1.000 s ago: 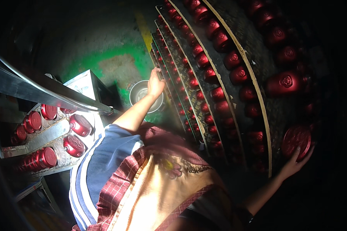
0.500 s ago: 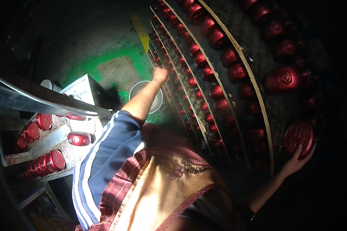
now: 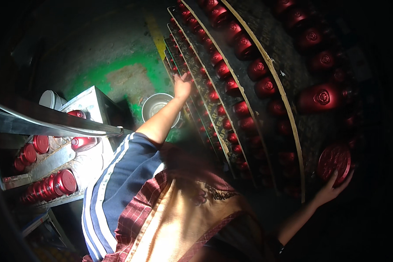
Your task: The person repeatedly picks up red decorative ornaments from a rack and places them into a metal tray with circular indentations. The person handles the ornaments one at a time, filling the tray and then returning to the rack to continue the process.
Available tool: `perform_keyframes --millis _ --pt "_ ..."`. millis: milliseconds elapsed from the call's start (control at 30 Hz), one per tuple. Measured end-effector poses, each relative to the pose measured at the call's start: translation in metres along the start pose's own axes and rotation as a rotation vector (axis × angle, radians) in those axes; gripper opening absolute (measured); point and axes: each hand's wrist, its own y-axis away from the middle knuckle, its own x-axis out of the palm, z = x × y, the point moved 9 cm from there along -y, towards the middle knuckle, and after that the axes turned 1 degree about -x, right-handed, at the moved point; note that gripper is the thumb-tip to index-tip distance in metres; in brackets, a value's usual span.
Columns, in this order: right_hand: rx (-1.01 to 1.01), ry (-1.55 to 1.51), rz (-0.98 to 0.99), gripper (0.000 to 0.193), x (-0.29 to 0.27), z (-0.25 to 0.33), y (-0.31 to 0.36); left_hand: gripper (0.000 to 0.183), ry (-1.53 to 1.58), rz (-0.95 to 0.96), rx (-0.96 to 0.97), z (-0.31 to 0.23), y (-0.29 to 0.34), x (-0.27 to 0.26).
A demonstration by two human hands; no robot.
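My right hand (image 3: 329,191) is at the far right, fingers curled round the lower rim of a shiny red bottle (image 3: 335,162). The bottle's round base faces me, and the rest of it is lost in shadow. My left hand (image 3: 183,87) reaches forward to the edges of a tall shelf rack (image 3: 273,74), its fingers apart with nothing visible between them. On the top shelf, another red bottle (image 3: 321,98) with an embossed emblem lies on its side above the one I touch. Rows of similar bottles fill the shelves below.
Below my left forearm a round metal pot (image 3: 158,108) stands on the green-painted floor (image 3: 113,72). To my left, beyond a curved metal bar (image 3: 65,122), a worktable (image 3: 89,161) carries several red bottles (image 3: 67,181). A white bucket (image 3: 51,99) stands behind it.
My left hand's fingers have come apart from a closed grip at the shelf edge. My right hand stays at the same bottle. The whole view has shifted slightly.
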Motion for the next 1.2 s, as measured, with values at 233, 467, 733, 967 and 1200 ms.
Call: perform_keyframes --millis 233,467,733,967,1200 --pt "-0.058 -0.031 0.006 0.062 0.001 -0.002 -0.001 0.083 -0.004 0.224 -0.194 -0.036 -0.008 0.037" --pt "-0.004 -0.083 0.019 0.063 0.001 -0.007 0.0 0.086 0.152 0.251 0.346 -0.141 0.015 0.071" --pt "0.062 -0.17 0.039 0.063 0.003 -0.019 -0.001 0.085 0.168 0.295 0.001 -0.121 0.02 0.094" --pt "0.111 -0.21 0.04 0.062 0.006 -0.03 0.004 0.081 0.165 0.304 0.58 -0.242 0.055 0.099" --pt "0.067 -0.229 0.083 0.06 0.007 -0.031 0.004 0.079 0.217 0.365 0.458 -0.252 0.083 0.105"
